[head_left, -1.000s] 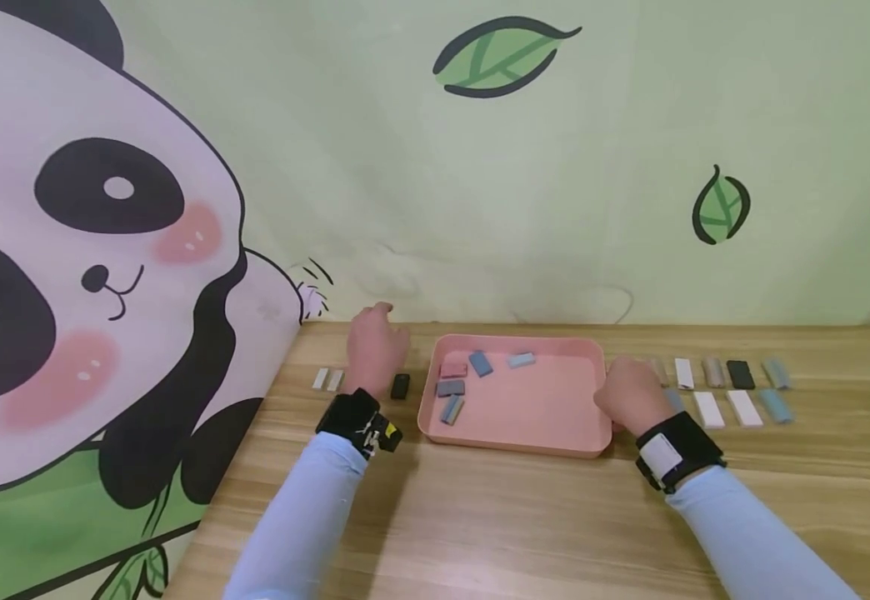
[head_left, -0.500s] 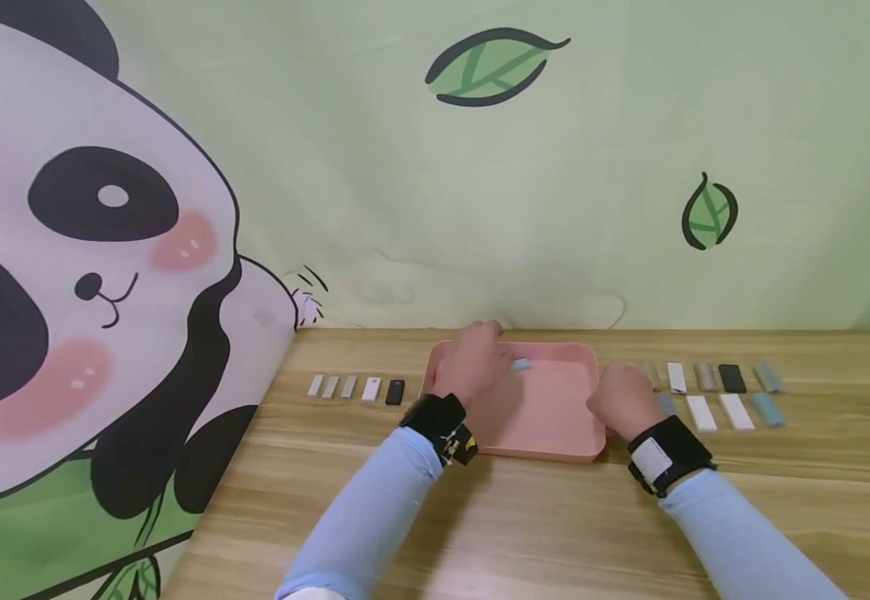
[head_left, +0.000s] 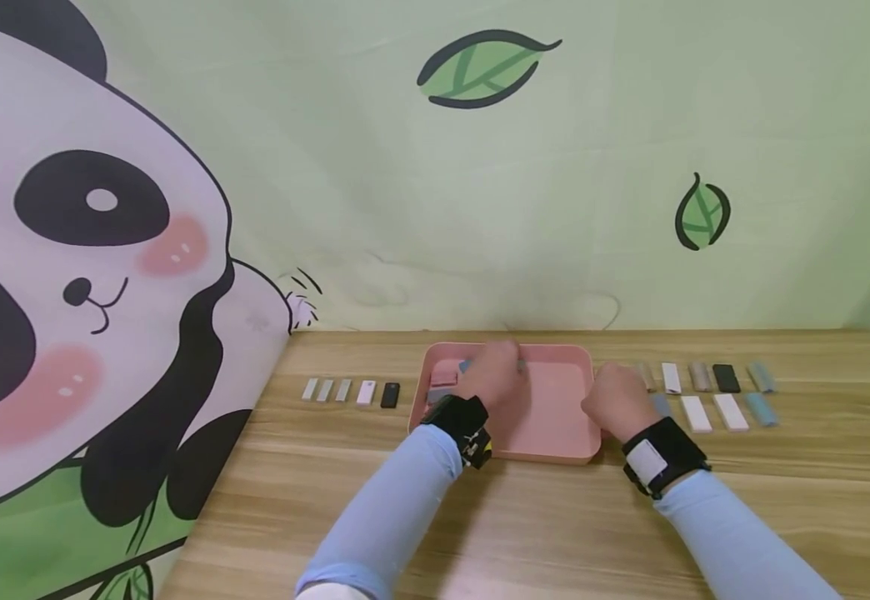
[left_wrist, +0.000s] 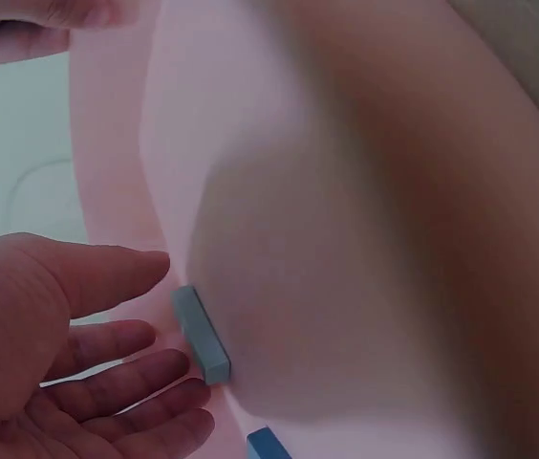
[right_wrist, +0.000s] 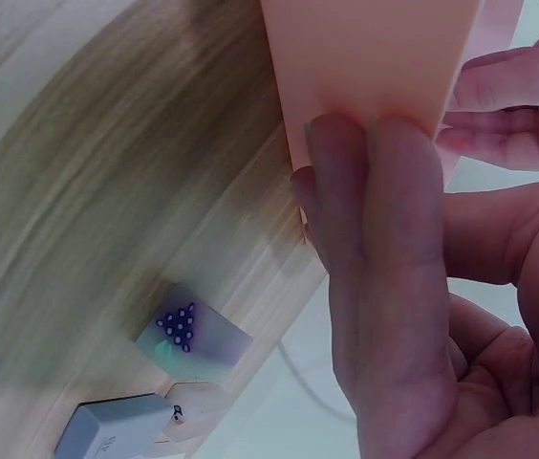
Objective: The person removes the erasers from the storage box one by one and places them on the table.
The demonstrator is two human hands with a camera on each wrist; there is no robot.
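Observation:
A shallow pink tray (head_left: pixel 536 457) sits on the wooden table. My left hand (head_left: pixel 491 371) is over its left half, near the back wall. In the left wrist view, that hand's thumb and fingers are spread apart, fingertips beside a small grey-blue block (left_wrist: pixel 201 337) lying along the tray's wall. Part of a darker blue block (left_wrist: pixel 269 445) shows below it. A pink block (head_left: pixel 444 375) and a slate-grey block (head_left: pixel 441 395) lie at the tray's left; my left hand covers other parts of it. At the right end, my right hand (head_left: pixel 618 400) grips the tray's wall, fingers flat against the outside.
Left of the tray runs a row of small blocks, including a white one (head_left: pixel 365 392) and a black one (head_left: pixel 390 395). Two rows of blocks lie to the right, among them a black one (head_left: pixel 725 377) and a blue one (head_left: pixel 762 409). A panda-print backdrop (head_left: pixel 480 250) stands behind.
My left hand has moved right from above the left row of blocks to inside the tray, uncovering that row. My right hand has stayed at the tray's right end.

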